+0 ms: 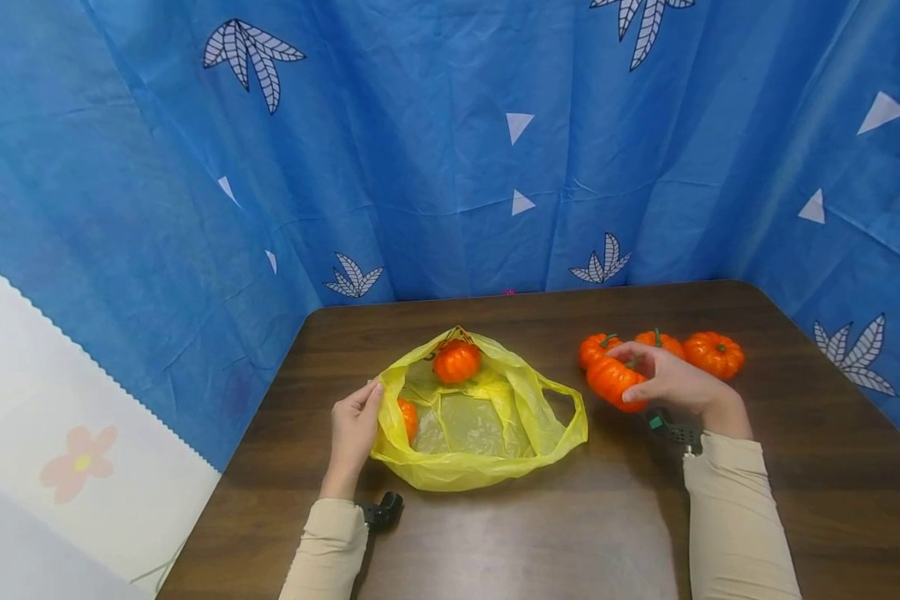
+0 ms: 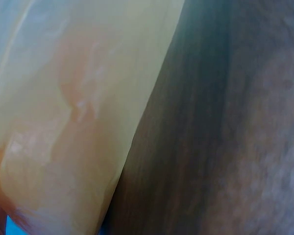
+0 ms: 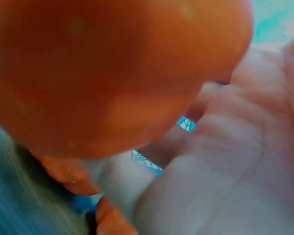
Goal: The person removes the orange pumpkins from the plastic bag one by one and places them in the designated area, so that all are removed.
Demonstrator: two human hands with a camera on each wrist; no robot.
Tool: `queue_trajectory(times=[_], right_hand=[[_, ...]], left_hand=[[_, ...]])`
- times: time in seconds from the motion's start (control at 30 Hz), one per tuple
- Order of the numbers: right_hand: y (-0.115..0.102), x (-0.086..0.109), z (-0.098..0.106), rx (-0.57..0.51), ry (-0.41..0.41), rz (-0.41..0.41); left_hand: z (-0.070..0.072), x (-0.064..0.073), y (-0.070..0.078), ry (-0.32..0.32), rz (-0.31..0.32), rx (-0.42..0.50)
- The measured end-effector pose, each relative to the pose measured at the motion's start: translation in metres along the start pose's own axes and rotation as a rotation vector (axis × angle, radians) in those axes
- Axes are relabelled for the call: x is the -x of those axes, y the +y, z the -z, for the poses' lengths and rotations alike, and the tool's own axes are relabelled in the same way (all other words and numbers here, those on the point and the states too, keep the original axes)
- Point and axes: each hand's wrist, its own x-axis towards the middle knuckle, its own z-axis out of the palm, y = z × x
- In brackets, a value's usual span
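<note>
My left hand (image 1: 354,425) pinches the left rim of a yellow plastic bag (image 1: 465,473), which lies wide-mouthed on the table. Inside it, one small orange pumpkin (image 1: 457,362) sits at the back and another pumpkin (image 1: 408,419) shows partly by the left wall. In the left wrist view the thin bag (image 2: 88,147) fills the left side. My right hand (image 1: 675,380) grips an orange pumpkin (image 1: 613,383) between thumb and fingers, to the right of the bag. In the right wrist view this pumpkin (image 3: 112,73) looms large before the palm, with the fingers curled behind it.
Behind my right hand lie more pumpkins: one at the left (image 1: 597,348), one partly hidden (image 1: 660,340), and one at the right (image 1: 714,356). The bag's loop handle (image 1: 579,417) spreads to the right. A blue curtain (image 1: 450,167) hangs behind the brown wooden table (image 1: 540,533).
</note>
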Motion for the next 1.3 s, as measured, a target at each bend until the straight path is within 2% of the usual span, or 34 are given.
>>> queue_trajectory(times=[0.43, 0.67, 0.87, 1.1, 1.3], right_hand=[[0.006, 0.003, 0.002, 0.017, -0.039, 0.035], [0.012, 0.003, 0.004, 0.007, -0.048, -0.019], [0.012, 0.002, 0.005, 0.068, -0.057, -0.051], [0.019, 0.002, 0.009, 0.125, -0.064, -0.029], [0.022, 0.004, 0.011, 0.109, -0.084, 0.006]], left_hand=[[0.0, 0.0, 0.0, 0.0, -0.013, 0.0], [0.0, 0.0, -0.001, -0.001, -0.017, -0.002], [-0.001, -0.001, 0.001, 0.009, -0.022, -0.019], [-0.002, -0.001, 0.002, 0.02, -0.035, -0.026], [-0.002, -0.001, 0.002, 0.01, -0.013, -0.019]])
